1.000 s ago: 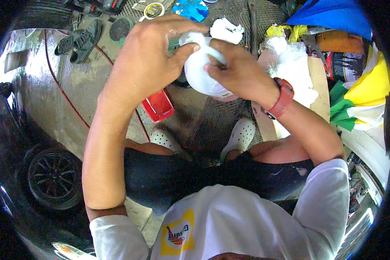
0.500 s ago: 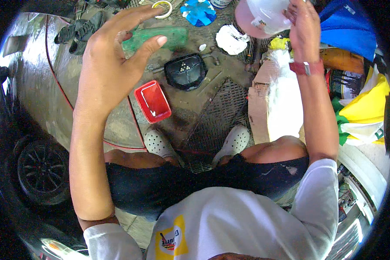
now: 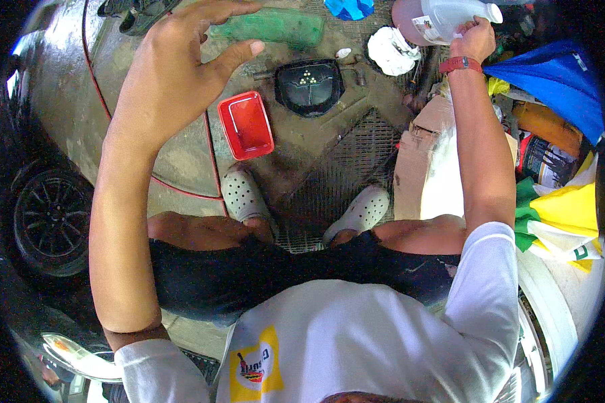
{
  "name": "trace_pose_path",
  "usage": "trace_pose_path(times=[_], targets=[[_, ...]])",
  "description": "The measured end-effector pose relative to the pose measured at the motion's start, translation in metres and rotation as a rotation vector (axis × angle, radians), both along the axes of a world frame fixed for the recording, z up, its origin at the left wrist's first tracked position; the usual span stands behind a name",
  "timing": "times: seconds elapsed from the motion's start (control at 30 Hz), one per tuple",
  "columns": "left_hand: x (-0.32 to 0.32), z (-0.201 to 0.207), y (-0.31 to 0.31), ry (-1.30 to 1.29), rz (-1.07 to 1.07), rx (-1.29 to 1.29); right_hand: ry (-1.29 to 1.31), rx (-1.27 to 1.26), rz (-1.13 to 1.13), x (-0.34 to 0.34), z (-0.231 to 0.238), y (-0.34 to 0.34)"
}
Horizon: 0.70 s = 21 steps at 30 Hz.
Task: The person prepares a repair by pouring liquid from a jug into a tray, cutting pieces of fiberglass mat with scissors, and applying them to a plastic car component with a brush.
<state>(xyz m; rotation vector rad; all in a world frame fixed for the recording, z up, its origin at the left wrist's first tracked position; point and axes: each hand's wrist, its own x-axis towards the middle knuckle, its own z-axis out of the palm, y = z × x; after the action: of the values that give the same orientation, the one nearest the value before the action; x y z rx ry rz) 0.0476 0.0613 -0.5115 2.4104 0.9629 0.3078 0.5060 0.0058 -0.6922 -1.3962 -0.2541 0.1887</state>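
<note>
My right hand (image 3: 475, 41) is closed on a translucent plastic jug (image 3: 444, 15) near its capped end. The jug is tilted on its side, its white cap (image 3: 494, 13) pointing right and pinkish liquid at its left end. My left hand (image 3: 181, 74) is raised, thumb and fingers apart, holding nothing; its fingertips reach the upper edge of the picture. Beyond and below it lies a green plastic bottle (image 3: 286, 28). On the floor between the hands are a red rectangular tub (image 3: 247, 125) and a black moulded part (image 3: 308, 93) bearing several small pale dots.
A crumpled white cloth (image 3: 391, 50) lies left of my right wrist. Cardboard (image 3: 417, 144), a blue cloth (image 3: 551, 77) and a yellow, green and white cloth (image 3: 565, 208) are at the right. A red hose (image 3: 95, 84) crosses the floor at left, beside a car wheel (image 3: 54, 221).
The view has shifted, so floor things sit higher and farther right. The jug has turned in my right hand and its capped end now shows. My left hand stays raised and open.
</note>
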Motion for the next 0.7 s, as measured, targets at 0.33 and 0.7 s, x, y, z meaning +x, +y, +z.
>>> trace_pose_path(times=[0.33, 0.7], targets=[[-0.003, -0.030, 0.014, 0.088, -0.044, -0.092, -0.163, -0.064, 0.235, 0.033, -0.039, -0.023], [0.007, -0.063, 0.020, 0.189, -0.172, -0.190, -0.731, -0.953, 0.570, -0.015, -0.008, -0.128]])
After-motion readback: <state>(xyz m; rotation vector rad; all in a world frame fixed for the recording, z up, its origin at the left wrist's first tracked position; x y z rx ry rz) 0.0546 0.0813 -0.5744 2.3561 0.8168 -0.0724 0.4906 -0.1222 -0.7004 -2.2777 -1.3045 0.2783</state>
